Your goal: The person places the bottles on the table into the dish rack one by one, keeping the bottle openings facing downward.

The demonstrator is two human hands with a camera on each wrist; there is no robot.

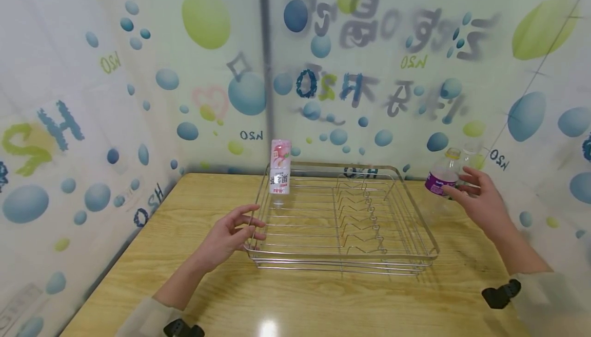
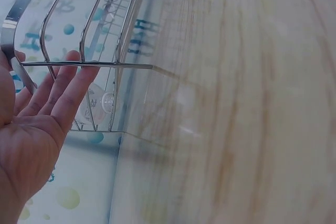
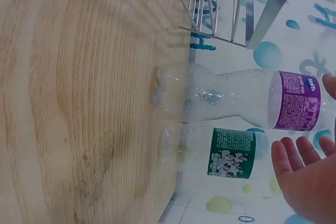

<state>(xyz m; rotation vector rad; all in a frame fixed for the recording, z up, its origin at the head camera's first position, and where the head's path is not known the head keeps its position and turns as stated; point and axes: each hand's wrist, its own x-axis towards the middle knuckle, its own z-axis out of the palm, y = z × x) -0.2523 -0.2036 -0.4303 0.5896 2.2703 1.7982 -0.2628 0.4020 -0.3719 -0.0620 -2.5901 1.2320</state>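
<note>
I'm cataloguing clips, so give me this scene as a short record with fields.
container: rectangular silver metal wire rack
surface: brown wood-grain table
in rack: pink-and-white-labelled plastic bottle, left part
right of rack: clear purple-labelled plastic bottle, clear green-labelled plastic bottle, both upright
left hand: at rack's left side
right hand: beside purple-labelled bottle

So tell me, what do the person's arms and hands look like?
The left hand and right hand are bare, without gloves. Pale beige sleeves cover part of each forearm, with a small black device at the end of each sleeve.
</note>
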